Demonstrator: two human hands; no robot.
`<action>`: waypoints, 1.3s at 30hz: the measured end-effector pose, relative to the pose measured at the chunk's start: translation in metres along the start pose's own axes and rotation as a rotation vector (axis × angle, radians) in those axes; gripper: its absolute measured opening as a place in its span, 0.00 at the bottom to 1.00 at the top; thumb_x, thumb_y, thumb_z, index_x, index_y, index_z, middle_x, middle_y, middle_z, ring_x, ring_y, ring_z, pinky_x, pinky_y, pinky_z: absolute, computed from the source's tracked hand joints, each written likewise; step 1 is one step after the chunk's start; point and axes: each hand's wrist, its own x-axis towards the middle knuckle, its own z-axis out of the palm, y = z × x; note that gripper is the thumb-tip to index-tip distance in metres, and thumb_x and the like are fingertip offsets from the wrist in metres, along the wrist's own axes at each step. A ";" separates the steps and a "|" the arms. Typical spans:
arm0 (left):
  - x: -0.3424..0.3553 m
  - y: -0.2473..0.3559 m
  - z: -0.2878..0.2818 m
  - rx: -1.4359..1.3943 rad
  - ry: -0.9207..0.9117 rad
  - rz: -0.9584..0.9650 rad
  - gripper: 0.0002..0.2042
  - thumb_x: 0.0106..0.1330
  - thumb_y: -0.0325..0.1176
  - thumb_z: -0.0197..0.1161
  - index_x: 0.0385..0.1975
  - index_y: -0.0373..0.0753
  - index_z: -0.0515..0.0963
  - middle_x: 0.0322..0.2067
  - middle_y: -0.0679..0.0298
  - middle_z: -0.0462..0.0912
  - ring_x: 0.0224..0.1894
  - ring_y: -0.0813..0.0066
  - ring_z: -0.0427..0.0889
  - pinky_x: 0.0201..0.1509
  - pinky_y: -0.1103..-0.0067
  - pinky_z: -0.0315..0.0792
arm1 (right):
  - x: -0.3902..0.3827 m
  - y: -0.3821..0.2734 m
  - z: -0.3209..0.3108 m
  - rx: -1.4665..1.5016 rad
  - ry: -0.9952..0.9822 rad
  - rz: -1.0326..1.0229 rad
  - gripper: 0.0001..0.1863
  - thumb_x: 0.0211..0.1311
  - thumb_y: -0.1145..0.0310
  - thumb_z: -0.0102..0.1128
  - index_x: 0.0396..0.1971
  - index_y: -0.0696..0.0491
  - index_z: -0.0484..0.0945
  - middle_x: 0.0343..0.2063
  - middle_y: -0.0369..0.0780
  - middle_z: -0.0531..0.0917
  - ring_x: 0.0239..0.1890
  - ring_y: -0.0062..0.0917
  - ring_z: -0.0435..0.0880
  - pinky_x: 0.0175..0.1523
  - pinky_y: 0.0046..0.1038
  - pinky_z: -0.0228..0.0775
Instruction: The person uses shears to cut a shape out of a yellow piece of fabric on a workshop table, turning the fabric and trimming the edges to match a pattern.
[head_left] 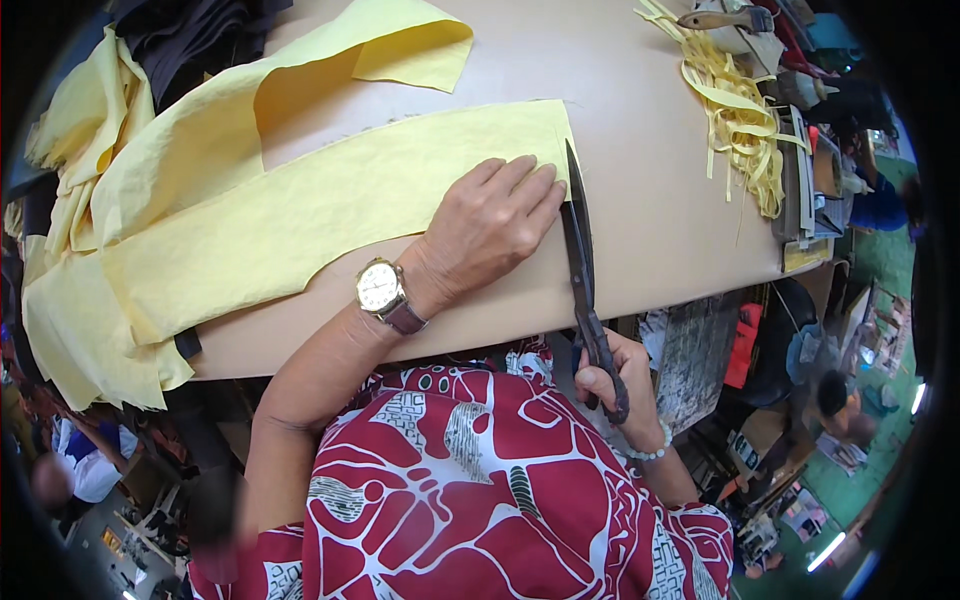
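A long piece of yellow fabric [310,215] lies across the table. My left hand [490,222] rests on it near its right end, fingers stretched out and holding nothing. A wristwatch [380,287] is on that wrist. My right hand [632,375] is wrapped round the handles of large dark scissors [581,265] at the table's front edge. The long blades point away from me, along the fabric's right edge, and look nearly closed. Whether cloth lies between them I cannot tell. A pale bead bracelet [655,453] circles my right wrist.
More yellow fabric [200,120] is folded and heaped at the left, beside dark cloth [190,45]. A tangle of yellow strips [740,130] sits at the far right, near a brush [725,19] and trays [800,190]. The tan tabletop [660,230] ends at a curved front edge.
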 end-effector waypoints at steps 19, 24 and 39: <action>-0.002 -0.003 0.001 -0.015 0.056 0.035 0.09 0.50 0.29 0.55 0.30 0.34 0.76 0.31 0.62 0.77 0.39 0.70 0.77 0.39 0.78 0.72 | -0.011 0.004 -0.004 0.067 -0.011 0.027 0.14 0.49 0.67 0.68 0.19 0.56 0.70 0.11 0.31 0.72 0.12 0.10 0.69 0.17 0.13 0.57; -0.002 -0.002 0.001 -0.026 0.049 0.037 0.09 0.50 0.29 0.55 0.29 0.34 0.76 0.31 0.62 0.76 0.39 0.71 0.77 0.39 0.79 0.72 | -0.002 -0.002 -0.003 0.073 -0.009 0.042 0.13 0.49 0.67 0.67 0.20 0.56 0.70 0.12 0.31 0.72 0.12 0.11 0.69 0.17 0.13 0.58; -0.003 0.002 -0.006 -0.077 -0.008 0.000 0.11 0.50 0.28 0.56 0.34 0.36 0.77 0.38 0.61 0.79 0.42 0.67 0.79 0.43 0.76 0.74 | 0.003 0.002 0.001 0.103 -0.020 -0.040 0.13 0.49 0.65 0.64 0.20 0.56 0.70 0.12 0.33 0.73 0.14 0.13 0.71 0.20 0.13 0.61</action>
